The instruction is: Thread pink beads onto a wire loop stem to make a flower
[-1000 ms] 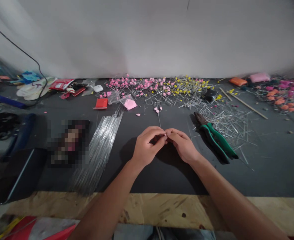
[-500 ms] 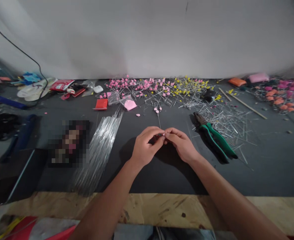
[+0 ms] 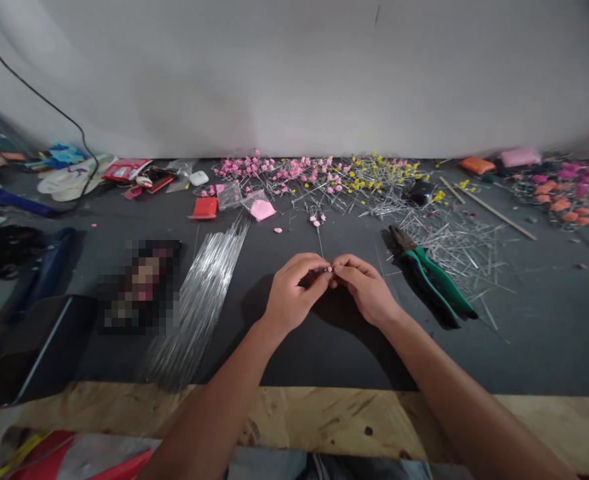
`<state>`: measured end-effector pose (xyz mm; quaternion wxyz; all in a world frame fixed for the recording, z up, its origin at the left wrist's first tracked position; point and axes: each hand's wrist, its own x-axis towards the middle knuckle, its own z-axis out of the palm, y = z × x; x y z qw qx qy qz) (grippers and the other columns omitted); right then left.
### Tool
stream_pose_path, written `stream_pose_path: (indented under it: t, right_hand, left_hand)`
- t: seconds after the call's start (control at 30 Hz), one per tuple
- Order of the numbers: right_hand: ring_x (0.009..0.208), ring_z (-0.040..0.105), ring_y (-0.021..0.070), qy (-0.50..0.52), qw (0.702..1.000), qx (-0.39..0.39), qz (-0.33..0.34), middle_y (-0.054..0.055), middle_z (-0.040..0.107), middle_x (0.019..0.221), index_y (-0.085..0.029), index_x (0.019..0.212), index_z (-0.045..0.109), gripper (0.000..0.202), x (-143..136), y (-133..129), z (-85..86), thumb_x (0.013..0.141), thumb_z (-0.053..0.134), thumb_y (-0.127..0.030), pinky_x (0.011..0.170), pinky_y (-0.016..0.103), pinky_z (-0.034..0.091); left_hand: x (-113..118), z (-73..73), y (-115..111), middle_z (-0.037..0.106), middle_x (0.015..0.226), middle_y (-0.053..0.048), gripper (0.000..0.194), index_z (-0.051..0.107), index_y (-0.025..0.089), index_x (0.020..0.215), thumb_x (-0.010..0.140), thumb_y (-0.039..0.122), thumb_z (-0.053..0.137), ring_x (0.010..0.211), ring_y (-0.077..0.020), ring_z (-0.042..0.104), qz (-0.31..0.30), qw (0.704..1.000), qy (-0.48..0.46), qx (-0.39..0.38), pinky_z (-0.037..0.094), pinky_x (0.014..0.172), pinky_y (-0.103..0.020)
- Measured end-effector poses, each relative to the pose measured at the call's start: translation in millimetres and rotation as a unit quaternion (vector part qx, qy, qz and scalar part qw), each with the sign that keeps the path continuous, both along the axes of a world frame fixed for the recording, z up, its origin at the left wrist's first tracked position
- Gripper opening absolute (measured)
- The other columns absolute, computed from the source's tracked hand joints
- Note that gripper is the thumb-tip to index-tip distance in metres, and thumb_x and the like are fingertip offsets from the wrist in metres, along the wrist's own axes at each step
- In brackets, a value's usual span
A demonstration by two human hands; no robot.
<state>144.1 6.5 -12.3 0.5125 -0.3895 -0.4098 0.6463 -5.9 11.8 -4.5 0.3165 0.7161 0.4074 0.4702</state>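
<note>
Tiny pink pc (image 3: pixel 329 269) sat at pinched fingertips of L hand (image 3: pixel 294 290), w/ R hand (image 3: pixel 364 285) bunched just beside it, hold unclear.

The bare right hand (image 3: pixel 367 292) has eased its fingertips slightly to the right of the tiny, round, pale-pink bead (image 3: pixel 329 269), which they partly covered half a second ago; more of the bead's rounded face now shows.

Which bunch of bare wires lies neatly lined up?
The long bundle left of the left hand: its wires run roughly parallel, whereas the pile beside the green-handled pliers lies crisscrossed.
</note>
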Motion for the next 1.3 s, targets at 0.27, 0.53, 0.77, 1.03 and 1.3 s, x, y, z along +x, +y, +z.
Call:
stream_pose_path:
  t: [0.27,0.53,0.77,1.03,1.3]
  right_hand:
    - [0.065,0.048,0.0107,-0.015,1.000,0.000,0.012,-0.003,0.054,0.069,-0.021,0.073,0.061,0.007,0.0,0.1,1.3,0.077,0.058,-0.026,0.066,0.025,0.037]
    - [0.066,0.047,0.0106,-0.012,1.000,-0.007,0.019,-0.002,0.054,0.069,-0.021,0.073,0.062,0.008,-0.2,-0.2,2.3,0.078,0.058,-0.027,0.067,0.025,0.037]
    - [0.066,0.047,0.0101,-0.014,1.000,-0.009,0.019,-0.003,0.052,0.069,-0.020,0.072,0.060,0.008,0.1,-0.2,1.3,0.078,0.058,-0.025,0.067,0.024,0.037]
    - [0.067,0.047,0.0109,-0.032,0.999,-0.014,0.026,-0.002,0.053,0.073,-0.020,0.074,0.062,0.011,-0.8,0.6,4.0,0.077,0.058,-0.030,0.067,0.025,0.038]
    - [0.067,0.048,0.0111,-0.043,0.999,-0.016,0.026,-0.002,0.055,0.072,-0.020,0.073,0.062,0.011,-1.8,0.8,6.3,0.075,0.058,-0.030,0.068,0.026,0.038]
  left_hand:
    - [-0.6,-0.9,0.3,0.061,0.093,-0.004,0.013,0.061,0.020,0.091,0.079,0.018,0.056,0.081,-0.0119,0.060,-0.002,1.000,0.002,0.009,0.051,0.073,-0.026]
    - [-1.0,0.9,-0.2,0.062,0.092,-0.004,0.012,0.061,0.020,0.090,0.079,0.017,0.055,0.083,-0.0127,0.060,-0.003,1.000,0.012,0.023,0.050,0.075,-0.027]
    - [-0.6,1.0,-0.6,0.062,0.093,-0.004,0.013,0.061,0.020,0.090,0.079,0.018,0.055,0.083,-0.0128,0.060,-0.002,1.000,0.018,0.022,0.050,0.072,-0.026]
    - [-1.1,0.5,0.2,0.062,0.093,-0.004,0.013,0.061,0.021,0.090,0.079,0.018,0.056,0.082,-0.0126,0.060,-0.001,1.000,0.016,0.020,0.050,0.069,-0.025]
    - [-1.0,-0.5,0.7,0.062,0.093,-0.005,0.013,0.061,0.020,0.091,0.080,0.019,0.055,0.081,-0.0128,0.060,-0.002,1.000,0.015,0.014,0.051,0.069,-0.026]
